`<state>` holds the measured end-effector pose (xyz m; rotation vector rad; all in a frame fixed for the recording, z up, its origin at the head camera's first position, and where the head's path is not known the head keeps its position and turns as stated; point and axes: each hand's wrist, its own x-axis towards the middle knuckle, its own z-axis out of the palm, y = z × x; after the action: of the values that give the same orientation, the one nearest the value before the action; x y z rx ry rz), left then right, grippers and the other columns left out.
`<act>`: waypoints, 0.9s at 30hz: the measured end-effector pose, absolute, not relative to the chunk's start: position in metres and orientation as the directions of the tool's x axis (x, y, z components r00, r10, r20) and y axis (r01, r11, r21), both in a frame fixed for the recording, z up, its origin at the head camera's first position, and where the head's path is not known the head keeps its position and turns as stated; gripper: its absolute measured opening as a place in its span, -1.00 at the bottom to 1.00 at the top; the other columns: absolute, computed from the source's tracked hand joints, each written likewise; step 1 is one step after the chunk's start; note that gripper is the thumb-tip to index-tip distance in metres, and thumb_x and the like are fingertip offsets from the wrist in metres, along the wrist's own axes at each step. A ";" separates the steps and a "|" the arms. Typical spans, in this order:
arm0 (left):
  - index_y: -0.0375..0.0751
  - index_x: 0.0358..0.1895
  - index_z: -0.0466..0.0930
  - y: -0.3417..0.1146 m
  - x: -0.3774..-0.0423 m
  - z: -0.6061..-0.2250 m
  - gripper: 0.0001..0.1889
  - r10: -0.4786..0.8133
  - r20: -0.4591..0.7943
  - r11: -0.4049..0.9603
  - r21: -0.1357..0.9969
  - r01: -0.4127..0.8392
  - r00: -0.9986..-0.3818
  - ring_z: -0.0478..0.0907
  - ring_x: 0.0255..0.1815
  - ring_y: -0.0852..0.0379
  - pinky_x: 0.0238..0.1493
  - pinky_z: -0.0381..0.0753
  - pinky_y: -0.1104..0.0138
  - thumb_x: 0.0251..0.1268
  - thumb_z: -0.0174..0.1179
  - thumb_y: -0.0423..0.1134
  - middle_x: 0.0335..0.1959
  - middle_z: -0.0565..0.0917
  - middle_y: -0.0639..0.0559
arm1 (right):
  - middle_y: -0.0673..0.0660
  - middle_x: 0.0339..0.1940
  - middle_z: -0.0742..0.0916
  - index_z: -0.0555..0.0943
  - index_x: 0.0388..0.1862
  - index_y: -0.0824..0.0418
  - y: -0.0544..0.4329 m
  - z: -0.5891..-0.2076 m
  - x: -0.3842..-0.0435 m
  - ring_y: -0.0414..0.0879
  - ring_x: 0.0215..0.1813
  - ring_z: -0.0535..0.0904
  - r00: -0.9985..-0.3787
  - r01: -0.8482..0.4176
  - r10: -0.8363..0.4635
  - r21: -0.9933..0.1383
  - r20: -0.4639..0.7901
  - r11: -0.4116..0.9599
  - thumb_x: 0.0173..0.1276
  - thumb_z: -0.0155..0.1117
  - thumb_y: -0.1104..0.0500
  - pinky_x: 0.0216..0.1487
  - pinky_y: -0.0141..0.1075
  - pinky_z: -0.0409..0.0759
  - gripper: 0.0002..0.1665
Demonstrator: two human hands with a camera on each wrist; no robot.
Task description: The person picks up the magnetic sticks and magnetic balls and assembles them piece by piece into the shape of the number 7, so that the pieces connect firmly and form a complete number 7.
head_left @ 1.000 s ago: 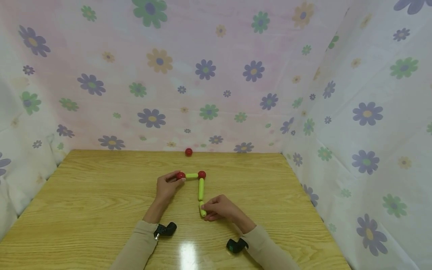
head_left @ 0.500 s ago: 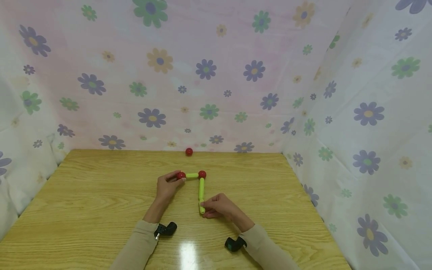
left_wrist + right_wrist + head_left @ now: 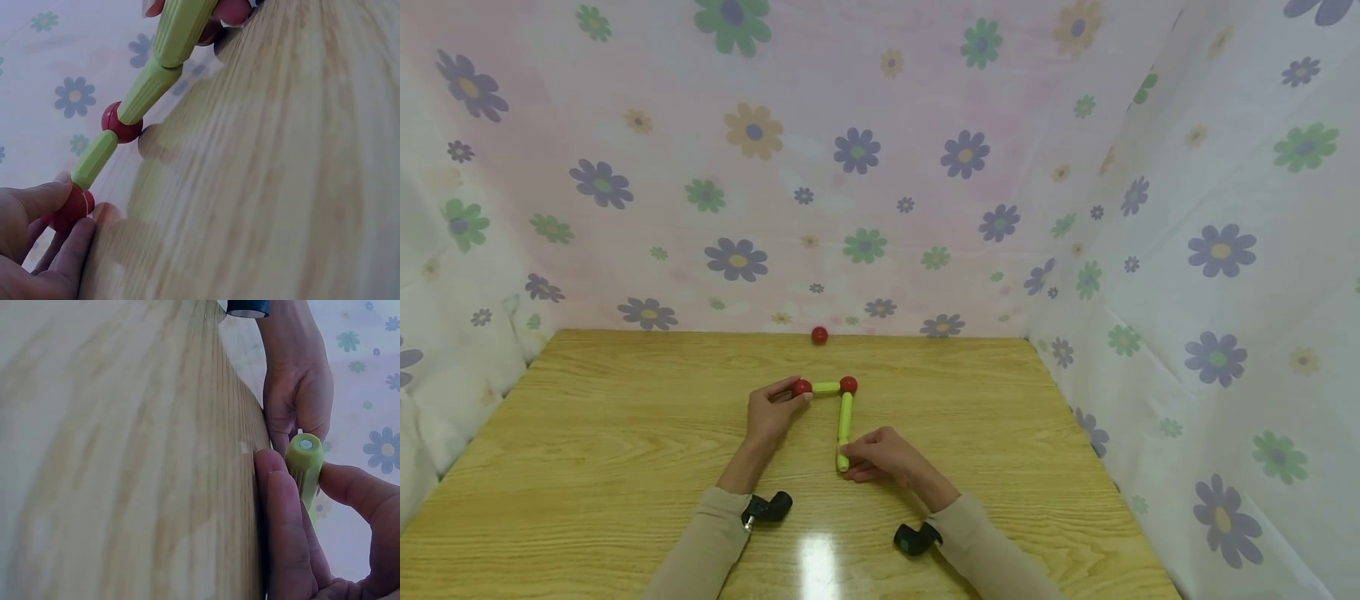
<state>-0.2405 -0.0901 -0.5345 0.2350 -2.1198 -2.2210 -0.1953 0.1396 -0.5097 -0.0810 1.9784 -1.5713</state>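
My left hand [image 3: 769, 418] pinches a red ball [image 3: 802, 387] between thumb and fingers. From that ball a short yellow-green rod [image 3: 827, 387] runs right to a second red ball [image 3: 848, 385]. Another yellow-green rod [image 3: 846, 415] extends from this corner ball toward me. At its near end, my right hand [image 3: 887, 457] pinches a further rod [image 3: 842, 463], roughly in line with it; the left wrist view shows these two rods [image 3: 178, 37] meeting end to end. In the right wrist view, the held rod's end [image 3: 305, 447] bears a round silver disc.
A loose red ball [image 3: 819, 335] lies at the back edge of the wooden table [image 3: 625, 417]. Flower-patterned cloth [image 3: 865, 200] hangs behind and along both sides. Each wrist carries a black camera [image 3: 913, 540].
My right hand has shifted slightly left and away from me. The rod it pinches has swung from an angle into line with the rod beyond. The left hand keeps its place.
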 end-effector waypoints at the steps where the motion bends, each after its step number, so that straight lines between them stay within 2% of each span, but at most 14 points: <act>1: -0.35 0.25 0.62 -0.090 -0.241 -0.535 -0.50 -0.157 -0.064 -0.052 0.997 -0.057 -0.986 0.58 0.25 -0.19 -0.12 0.62 0.57 0.22 0.45 -0.39 0.24 0.61 -0.35 | 0.16 -0.39 0.82 0.75 -0.14 0.39 0.138 -0.510 -0.196 -0.18 -0.36 0.77 -0.815 0.313 -0.406 -0.904 -0.414 0.293 0.45 0.35 0.09 -0.30 -0.40 0.74 -0.66; 7: -0.32 0.20 0.67 -0.087 -0.241 -0.536 -0.52 -0.193 -0.047 -0.034 0.999 -0.041 -0.980 0.62 0.21 -0.13 -0.12 0.63 0.57 0.16 0.48 -0.40 0.18 0.67 -0.30 | 0.14 -0.42 0.81 0.75 -0.16 0.39 0.131 -0.511 -0.197 -0.19 -0.38 0.76 -0.814 0.309 -0.418 -0.910 -0.404 0.277 0.45 0.33 0.09 -0.32 -0.41 0.73 -0.67; 13: -0.37 0.20 0.66 -0.086 -0.240 -0.536 -0.52 -0.198 -0.020 -0.007 1.000 -0.019 -0.980 0.61 0.23 -0.15 -0.06 0.63 0.57 0.17 0.46 -0.44 0.20 0.65 -0.31 | 0.14 -0.42 0.81 0.75 -0.16 0.37 0.130 -0.515 -0.198 -0.20 -0.40 0.75 -0.805 0.301 -0.441 -0.914 -0.396 0.272 0.45 0.33 0.07 -0.35 -0.43 0.72 -0.66; 27: -0.37 0.13 0.69 -0.086 -0.243 -0.534 -0.57 -0.187 0.064 0.184 0.983 0.029 -0.980 0.70 0.05 -0.16 -0.03 0.72 0.35 0.15 0.48 -0.40 0.05 0.72 -0.31 | 0.15 -0.42 0.81 0.74 -0.15 0.38 0.132 -0.514 -0.203 -0.20 -0.40 0.76 -0.792 0.301 -0.463 -0.914 -0.398 0.272 0.46 0.31 0.11 -0.34 -0.44 0.72 -0.69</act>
<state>-0.2434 -0.0864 -0.5338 0.1543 -2.2803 -1.8986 -0.2033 0.1322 -0.5138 -0.1459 1.9246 -1.5810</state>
